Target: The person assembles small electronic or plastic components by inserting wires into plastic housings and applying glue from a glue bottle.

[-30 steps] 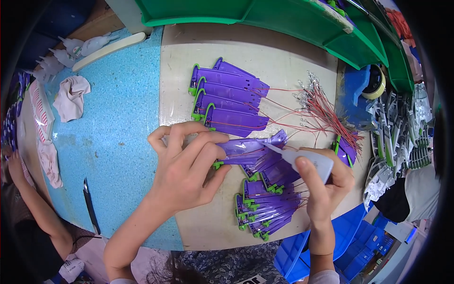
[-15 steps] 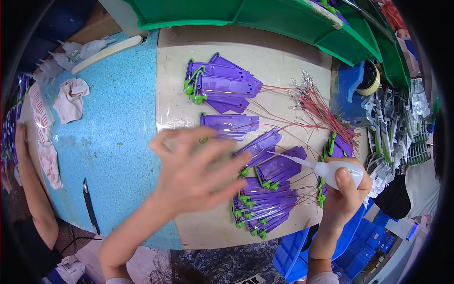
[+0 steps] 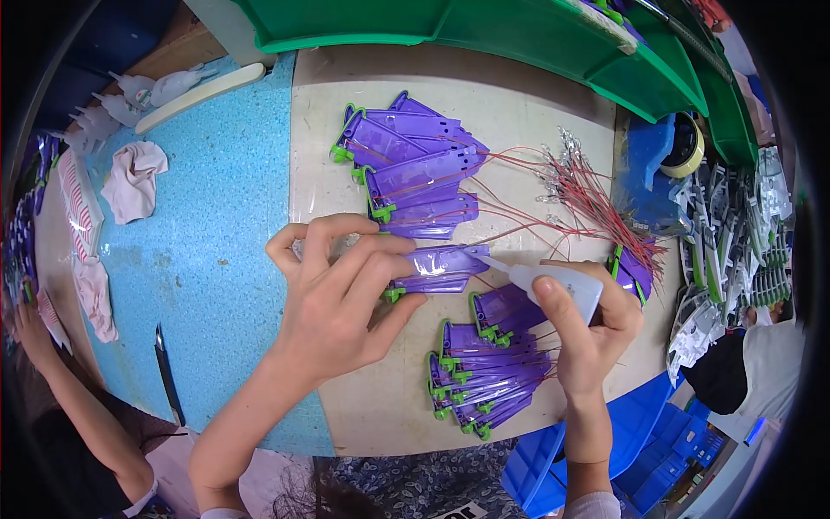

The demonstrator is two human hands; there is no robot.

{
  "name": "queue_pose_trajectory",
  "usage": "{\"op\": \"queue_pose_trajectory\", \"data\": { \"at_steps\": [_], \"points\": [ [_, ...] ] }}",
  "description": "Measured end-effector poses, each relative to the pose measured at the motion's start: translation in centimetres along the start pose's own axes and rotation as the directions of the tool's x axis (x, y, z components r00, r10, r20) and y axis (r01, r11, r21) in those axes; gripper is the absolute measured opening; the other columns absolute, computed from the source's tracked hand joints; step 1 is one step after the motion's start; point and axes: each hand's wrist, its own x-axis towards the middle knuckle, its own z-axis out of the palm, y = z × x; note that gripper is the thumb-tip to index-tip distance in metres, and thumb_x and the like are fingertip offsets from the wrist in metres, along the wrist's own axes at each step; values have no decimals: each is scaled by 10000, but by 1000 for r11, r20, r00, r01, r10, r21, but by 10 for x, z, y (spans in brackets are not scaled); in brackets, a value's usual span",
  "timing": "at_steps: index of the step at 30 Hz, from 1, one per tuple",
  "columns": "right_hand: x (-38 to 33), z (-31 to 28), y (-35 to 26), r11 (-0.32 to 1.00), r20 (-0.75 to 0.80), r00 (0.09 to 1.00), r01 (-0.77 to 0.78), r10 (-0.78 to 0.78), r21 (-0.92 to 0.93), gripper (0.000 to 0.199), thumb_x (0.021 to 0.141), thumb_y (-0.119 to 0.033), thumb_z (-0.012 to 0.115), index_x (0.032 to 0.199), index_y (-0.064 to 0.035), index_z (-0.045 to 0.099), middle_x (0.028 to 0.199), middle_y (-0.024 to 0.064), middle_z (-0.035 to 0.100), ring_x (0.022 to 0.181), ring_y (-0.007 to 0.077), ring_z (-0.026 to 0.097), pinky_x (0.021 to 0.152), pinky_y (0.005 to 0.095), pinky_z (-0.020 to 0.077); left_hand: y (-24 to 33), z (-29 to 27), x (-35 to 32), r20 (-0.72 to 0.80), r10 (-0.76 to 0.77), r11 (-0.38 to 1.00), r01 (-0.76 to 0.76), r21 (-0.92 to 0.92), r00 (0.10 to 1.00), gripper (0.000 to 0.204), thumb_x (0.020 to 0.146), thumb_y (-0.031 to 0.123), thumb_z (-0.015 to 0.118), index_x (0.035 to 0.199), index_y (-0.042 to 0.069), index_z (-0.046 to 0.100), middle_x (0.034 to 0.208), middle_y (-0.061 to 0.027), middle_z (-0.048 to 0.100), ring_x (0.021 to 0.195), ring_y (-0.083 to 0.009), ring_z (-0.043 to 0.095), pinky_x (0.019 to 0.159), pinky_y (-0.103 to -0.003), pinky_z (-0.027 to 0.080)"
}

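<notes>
My left hand (image 3: 346, 298) holds down a flat purple plastic part (image 3: 439, 268) with green clips on the beige mat (image 3: 519, 112). My right hand (image 3: 588, 333) grips a small white squeeze bottle (image 3: 553, 281) whose thin nozzle touches that part's right end. A row of similar purple parts (image 3: 415, 169) with red wires lies behind my hands. A second stack of purple parts (image 3: 488, 372) lies close in front, between my wrists.
A bundle of red wires (image 3: 588, 195) spreads at the right. Green bins (image 3: 484, 30) line the back edge, and a tape roll (image 3: 683, 143) sits at the far right. A dark blade (image 3: 167, 372), a crumpled cloth (image 3: 134, 177) and another person's arm (image 3: 78, 406) are on the left.
My left hand swept out over the mat and came back, now pinning a purple part. My right hand brought the bottle's nozzle down onto that part.
</notes>
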Motion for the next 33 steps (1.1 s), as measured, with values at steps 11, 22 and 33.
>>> {"op": "queue_pose_trajectory", "data": {
  "at_steps": [11, 22, 33],
  "points": [
    [-9, -6, -8, 999, 56, 998, 13, -11, -39, 153, 780, -61, 808, 863, 41, 729, 734, 93, 711, 581, 102, 600, 528, 226, 416, -3, 0, 0, -48, 10, 1000, -10, 3, 999, 361, 624, 152, 870, 910, 116, 654, 1075, 10, 695, 1049, -261, 570, 937, -431, 279],
    [-34, -34, -4, 936, -241, 946, -133, 218, 327, 405, 821, -282, 730, 876, 116, 689, 820, 166, 698, 668, 171, 643, 630, 245, 489, 39, 11, -7, 172, 101, 995, -95, -41, 980, 442, 783, 510, 700, 1118, 224, 728, 1182, 9, 620, 1064, -235, 513, 923, -473, 260],
    [-17, -6, -1, 999, -34, 999, 41, -40, 23, 119, 786, -16, 788, 876, 45, 738, 756, 101, 719, 620, 96, 618, 561, 224, 443, 3, 3, -2, 6, 46, 999, -46, -19, 999, 369, 629, 145, 845, 913, 118, 612, 1087, 25, 708, 996, -240, 568, 908, -461, 283]
  ]
}}
